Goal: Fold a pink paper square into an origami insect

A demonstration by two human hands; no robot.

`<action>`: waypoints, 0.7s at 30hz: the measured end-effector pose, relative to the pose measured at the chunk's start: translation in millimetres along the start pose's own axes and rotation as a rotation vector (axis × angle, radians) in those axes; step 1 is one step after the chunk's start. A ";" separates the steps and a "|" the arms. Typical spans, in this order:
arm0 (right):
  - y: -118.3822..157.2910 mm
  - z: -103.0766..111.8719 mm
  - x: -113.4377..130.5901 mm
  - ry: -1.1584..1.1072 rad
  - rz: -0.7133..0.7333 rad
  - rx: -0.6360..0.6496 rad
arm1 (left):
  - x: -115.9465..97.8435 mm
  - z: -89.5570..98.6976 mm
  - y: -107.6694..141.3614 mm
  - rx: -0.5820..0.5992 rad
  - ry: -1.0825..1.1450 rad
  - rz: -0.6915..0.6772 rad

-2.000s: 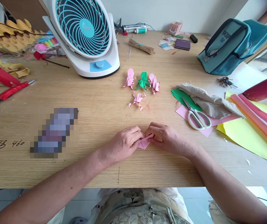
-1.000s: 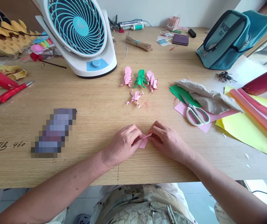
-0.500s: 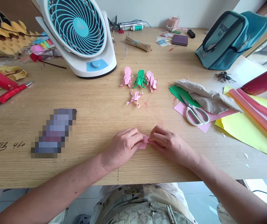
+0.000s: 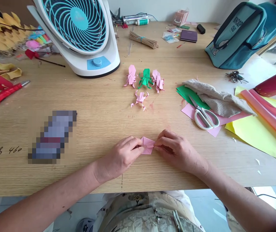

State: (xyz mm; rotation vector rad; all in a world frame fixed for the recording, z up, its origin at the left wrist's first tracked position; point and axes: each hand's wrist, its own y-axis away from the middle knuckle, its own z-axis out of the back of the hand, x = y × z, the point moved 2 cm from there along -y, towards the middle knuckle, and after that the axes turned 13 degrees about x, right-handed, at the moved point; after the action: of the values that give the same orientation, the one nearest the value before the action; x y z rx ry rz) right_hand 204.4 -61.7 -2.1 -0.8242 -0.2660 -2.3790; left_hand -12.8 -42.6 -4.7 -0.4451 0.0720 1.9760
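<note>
"What are your hands doing?"

"My left hand pinches the left edge of a small, folded pink paper piece, and my right hand pinches its right corner."

"Where is that paper?"

"Between my hands, at the near side of the pale wooden desk. Beyond it sit three pink insect-like paper figures and one green paper figure. White-handled metal scissors lie off to the right."

Bright, tabletop washed pale at right, right corners dark
</note>
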 end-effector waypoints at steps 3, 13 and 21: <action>-0.8 -0.3 0.1 -0.062 -0.052 -0.010 | 0.4 0.8 -0.1 0.016 -0.012 -0.011; -5.1 -1.6 2.6 -0.012 -0.089 -0.074 | 1.4 5.1 -0.7 0.086 -0.038 -0.104; -3.8 4.7 -4.3 0.036 -0.097 -0.035 | -15.6 8.3 2.0 0.167 -0.160 -0.130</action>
State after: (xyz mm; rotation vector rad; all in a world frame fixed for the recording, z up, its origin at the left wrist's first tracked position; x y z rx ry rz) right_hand 207.2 -54.9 -1.0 -0.8001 -0.2560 -2.4927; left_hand -11.0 -54.9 8.0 -0.1778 0.1026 1.8537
